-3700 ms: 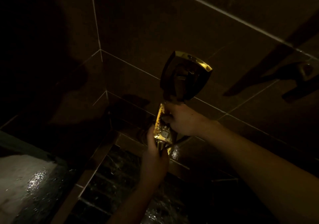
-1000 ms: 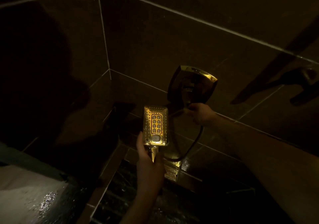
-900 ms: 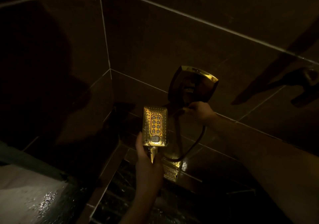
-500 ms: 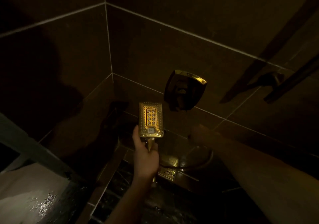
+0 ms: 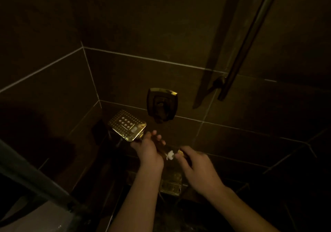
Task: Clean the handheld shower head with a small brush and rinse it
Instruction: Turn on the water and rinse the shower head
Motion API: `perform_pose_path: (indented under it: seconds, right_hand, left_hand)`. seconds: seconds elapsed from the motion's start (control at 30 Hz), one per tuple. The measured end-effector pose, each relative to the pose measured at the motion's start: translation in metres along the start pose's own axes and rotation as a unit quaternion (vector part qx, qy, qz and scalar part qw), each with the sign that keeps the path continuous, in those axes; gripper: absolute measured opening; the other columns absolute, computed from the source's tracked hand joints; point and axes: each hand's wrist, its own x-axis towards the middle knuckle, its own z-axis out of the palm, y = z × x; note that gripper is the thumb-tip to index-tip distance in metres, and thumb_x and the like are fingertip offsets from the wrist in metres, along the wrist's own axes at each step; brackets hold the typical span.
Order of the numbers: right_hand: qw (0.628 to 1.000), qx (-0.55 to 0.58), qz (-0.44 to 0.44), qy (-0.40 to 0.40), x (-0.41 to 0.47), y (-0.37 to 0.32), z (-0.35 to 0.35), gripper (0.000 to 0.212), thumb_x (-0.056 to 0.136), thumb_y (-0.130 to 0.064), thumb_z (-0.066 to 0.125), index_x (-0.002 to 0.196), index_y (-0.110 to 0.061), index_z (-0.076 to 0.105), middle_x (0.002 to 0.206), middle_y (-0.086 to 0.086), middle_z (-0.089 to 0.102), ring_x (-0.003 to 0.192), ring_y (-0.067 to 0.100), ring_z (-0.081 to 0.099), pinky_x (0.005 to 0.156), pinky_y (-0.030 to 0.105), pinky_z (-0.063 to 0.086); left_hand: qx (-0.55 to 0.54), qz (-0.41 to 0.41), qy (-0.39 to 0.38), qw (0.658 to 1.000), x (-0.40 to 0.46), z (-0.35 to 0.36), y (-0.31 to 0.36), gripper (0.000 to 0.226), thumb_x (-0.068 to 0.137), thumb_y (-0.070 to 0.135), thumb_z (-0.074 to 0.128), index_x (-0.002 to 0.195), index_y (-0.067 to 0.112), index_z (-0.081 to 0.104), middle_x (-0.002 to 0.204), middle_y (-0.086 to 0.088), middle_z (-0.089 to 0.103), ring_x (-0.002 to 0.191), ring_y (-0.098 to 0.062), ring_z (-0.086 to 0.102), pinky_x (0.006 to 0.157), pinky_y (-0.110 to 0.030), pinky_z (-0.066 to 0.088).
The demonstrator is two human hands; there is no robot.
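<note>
Gold shower head (image 5: 127,125) gripped by left hand (image 5: 148,151).

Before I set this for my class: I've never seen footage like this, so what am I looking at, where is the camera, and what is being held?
There is no machine here. The camera sits on a person's head and looks forward and down, so the two bare arms belong to that person. The place is a dim, dark-tiled shower corner. The left hand grips the handle of a gold shower head, its holed face turned up towards the camera. The right hand pinches the lower end of the handle, by a small white part; I cannot tell what that is. On the wall behind is the gold holder. A gold drain cover lies below. No brush is visible.
</note>
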Motion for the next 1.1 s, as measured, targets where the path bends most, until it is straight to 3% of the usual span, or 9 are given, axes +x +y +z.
perform_pose_path:
  seconds: [0.2, 0.4, 0.53, 0.67, 1.1]
  right_hand:
    - [0.992, -0.102, -0.051, 0.054, -0.030, -0.003, -0.029, 0.034, 0.098, -0.047, 0.048, 0.131, -0.039, 0.050, 0.105, -0.016, 0.065, 0.090, 0.001, 0.062, 0.080, 0.021, 0.054]
    - [0.986, -0.130, -0.059, 0.087, -0.041, 0.001, -0.053, 0.040, 0.098, -0.048, 0.047, 0.137, -0.038, 0.045, 0.103, -0.012, 0.064, 0.082, 0.003, 0.061, 0.073, 0.019, 0.054]
    - [0.982, -0.145, -0.070, 0.097, -0.045, 0.003, -0.061, 0.037, 0.098, -0.047, 0.047, 0.133, -0.035, 0.049, 0.095, -0.011, 0.064, 0.075, 0.005, 0.060, 0.065, 0.019, 0.052]
    - [0.985, -0.127, -0.062, 0.103, -0.050, 0.005, -0.065, 0.034, 0.098, -0.045, 0.049, 0.130, -0.035, 0.051, 0.092, -0.012, 0.063, 0.073, 0.004, 0.059, 0.064, 0.020, 0.054]
    - [0.986, -0.095, -0.070, 0.116, -0.048, 0.001, -0.079, 0.030, 0.097, -0.044, 0.051, 0.125, -0.034, 0.054, 0.094, -0.012, 0.063, 0.079, 0.004, 0.060, 0.071, 0.027, 0.057]
  left_hand:
    - [-0.013, 0.030, -0.043, 0.999, -0.035, 0.026, -0.014, 0.040, 0.102, 0.017, 0.060, 0.134, 0.032, 0.042, 0.075, 0.001, 0.054, 0.055, -0.010, 0.052, 0.047, -0.027, 0.047]
    - [-0.006, 0.095, -0.066, 0.993, -0.060, 0.042, -0.030, 0.032, 0.100, 0.021, 0.064, 0.120, 0.036, 0.043, 0.073, 0.001, 0.052, 0.051, -0.008, 0.052, 0.048, -0.026, 0.047]
    - [-0.009, 0.136, -0.060, 0.989, -0.070, 0.049, -0.036, 0.049, 0.100, 0.023, 0.065, 0.139, 0.033, 0.038, 0.073, 0.002, 0.053, 0.050, -0.007, 0.052, 0.049, -0.026, 0.048]
    - [-0.012, 0.164, -0.072, 0.984, -0.076, 0.054, -0.040, 0.053, 0.100, 0.024, 0.065, 0.143, 0.032, 0.036, 0.070, 0.003, 0.053, 0.048, -0.006, 0.052, 0.047, -0.024, 0.048]
    - [-0.029, 0.136, -0.088, 0.986, -0.089, 0.066, -0.035, 0.045, 0.099, 0.022, 0.065, 0.137, 0.031, 0.042, 0.071, 0.004, 0.052, 0.048, -0.005, 0.051, 0.047, -0.024, 0.047]
